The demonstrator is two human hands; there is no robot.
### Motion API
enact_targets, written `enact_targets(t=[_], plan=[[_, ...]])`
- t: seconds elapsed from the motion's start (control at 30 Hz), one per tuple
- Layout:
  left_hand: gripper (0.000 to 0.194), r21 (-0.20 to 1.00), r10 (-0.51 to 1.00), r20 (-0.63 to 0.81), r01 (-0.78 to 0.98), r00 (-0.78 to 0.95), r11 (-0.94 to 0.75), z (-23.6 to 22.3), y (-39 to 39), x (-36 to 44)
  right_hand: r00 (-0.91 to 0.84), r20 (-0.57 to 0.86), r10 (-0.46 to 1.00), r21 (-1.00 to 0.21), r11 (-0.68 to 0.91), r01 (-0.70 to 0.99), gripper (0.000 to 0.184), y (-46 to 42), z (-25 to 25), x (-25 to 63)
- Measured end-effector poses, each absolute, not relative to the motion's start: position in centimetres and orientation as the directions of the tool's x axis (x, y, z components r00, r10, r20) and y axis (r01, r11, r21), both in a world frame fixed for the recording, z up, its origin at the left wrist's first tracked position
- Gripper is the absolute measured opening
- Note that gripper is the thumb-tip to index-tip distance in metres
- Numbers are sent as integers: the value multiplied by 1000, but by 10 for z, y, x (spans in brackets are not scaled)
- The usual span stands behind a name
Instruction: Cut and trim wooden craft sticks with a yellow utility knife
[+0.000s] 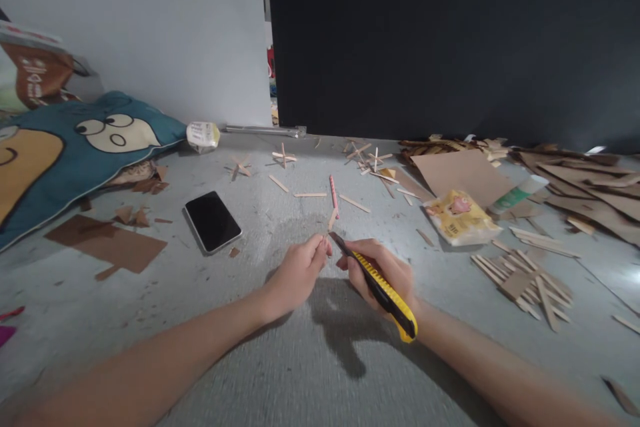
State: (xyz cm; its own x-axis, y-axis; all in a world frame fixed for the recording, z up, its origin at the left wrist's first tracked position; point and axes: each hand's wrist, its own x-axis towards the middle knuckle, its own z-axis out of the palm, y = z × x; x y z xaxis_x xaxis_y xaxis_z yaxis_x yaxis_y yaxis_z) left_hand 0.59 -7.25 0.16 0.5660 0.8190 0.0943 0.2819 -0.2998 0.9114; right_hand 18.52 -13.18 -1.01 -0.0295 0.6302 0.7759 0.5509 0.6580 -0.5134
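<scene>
Three small clusters of crossed wooden sticks point(284, 159) stand or lie in the upper middle of the frame, so part of the piecing together looks done. Below them, three separate flat sticks point(311, 195) lie unjoined on the grey surface point(250, 387), spread to either side of a slim red pen-like rod point(333, 190). At the centre of the frame, the left hand point(297, 273) has its thumb and fingers pressed together, pinching a short wooden piece point(333, 217) that points up toward the red rod. The right hand point(397, 270) is closed around a yellow and black utility knife point(385, 290), its dark blade angled to the upper left, close to that piece; the spot is small and blurred, so whether the edge touches the wood or has cut into it cannot be told. The work seems partway along: the piece in the fingers is apart from any cluster, and plenty of material is unused, with a heap of craft sticks point(543, 303) at the lower right under a small cardboard scrap point(517, 283), and a large brown cardboard sheet point(463, 177) at the upper right. Torn cardboard point(113, 240) at the left, near a phone point(213, 221), shows cutting of that sort too.
</scene>
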Motion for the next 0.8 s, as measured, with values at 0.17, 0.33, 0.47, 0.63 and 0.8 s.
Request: enact_targets(t=[0.17, 0.33, 0.47, 0.63, 0.8], plan=[[43, 921, 806, 111, 245, 582, -304, -2, -73, 4, -5, 730, 684, -590, 633, 501, 26, -132, -10, 184], [43, 884, 790, 151, 275, 595, -377, -5, -73, 2, -6, 730, 684, -599, 644, 475, 27, -133, -8, 183], [45, 879, 786, 140, 291, 602, -379, -7, -73, 1, -39, 748, 663, -570, 671, 474, 27, -133, -6, 183], [45, 866, 783, 140, 308, 606, -393, -7, -74, 2, -31, 735, 677, -582, 653, 484, 25, -135, -7, 182], [45, 865, 786, 133, 317, 603, -389, -3, -75, 1, -58, 740, 671, -553, 654, 516, 28, -135, -7, 182]])
